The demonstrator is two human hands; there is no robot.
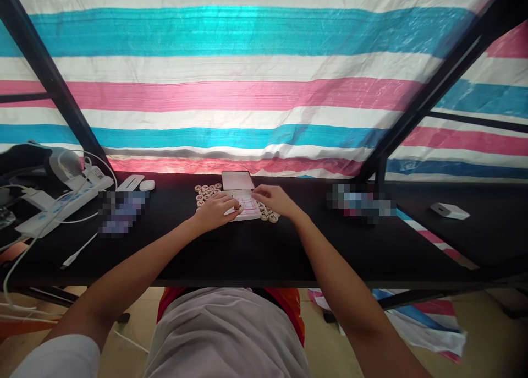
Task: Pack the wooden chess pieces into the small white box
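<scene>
An open white box [247,218] sits on the black table, its lid [238,180] tipped back at the far side. Inside it is a sheet with pink printing [248,206]. My left hand [215,211] reaches over the box's left side, its fingers closed around a round Chinese chess piece [240,207]. At the box's right rim is my right hand [274,198], with fingers curled together near the sheet's far corner; what they pinch is hidden. Rows of Chinese chess pieces [208,191] lie left of the box, and several more pieces [269,215] lie to its right, partly under my right hand.
On the left of the table [305,257] are a power strip [61,202] with cables, a white earbud case [147,185] and a blurred phone-like object [124,213]. Another blurred item [361,202] lies on the right, with a small white box [449,211] beyond. A striped tarp [247,103] hangs behind.
</scene>
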